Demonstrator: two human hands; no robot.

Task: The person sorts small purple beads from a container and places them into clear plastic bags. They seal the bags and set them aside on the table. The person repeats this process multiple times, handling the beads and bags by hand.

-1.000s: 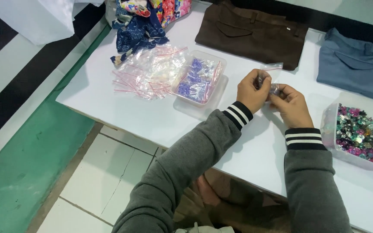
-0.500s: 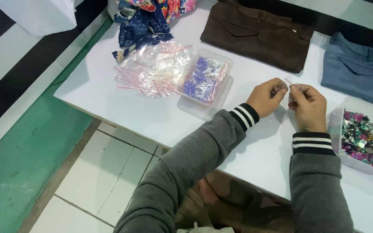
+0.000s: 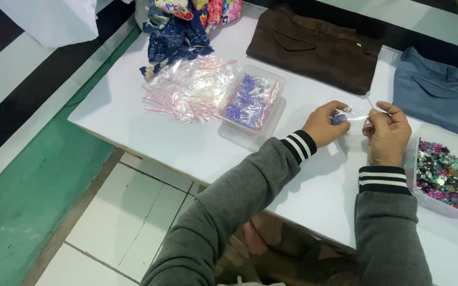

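Observation:
My left hand (image 3: 324, 124) and my right hand (image 3: 387, 132) together hold a small clear zip bag (image 3: 352, 113) above the white table (image 3: 149, 132). Small purple pieces sit in the bag's left end, by my left fingers. My right fingers pinch its right end along the red seal strip. Both arms wear grey sleeves with black and white striped cuffs.
A clear tray (image 3: 250, 100) holds filled bags of purple pieces, beside a pile of empty zip bags (image 3: 186, 87). A tub of shiny multicoloured pieces (image 3: 443, 172) stands right of my right hand. Brown cloth (image 3: 314, 47), blue cloth (image 3: 441, 98) and patterned fabric (image 3: 178, 26) lie at the back.
My hands have drawn apart, stretching the little bag out between them. The camera view has shifted slightly, so the hands sit lower on the table.

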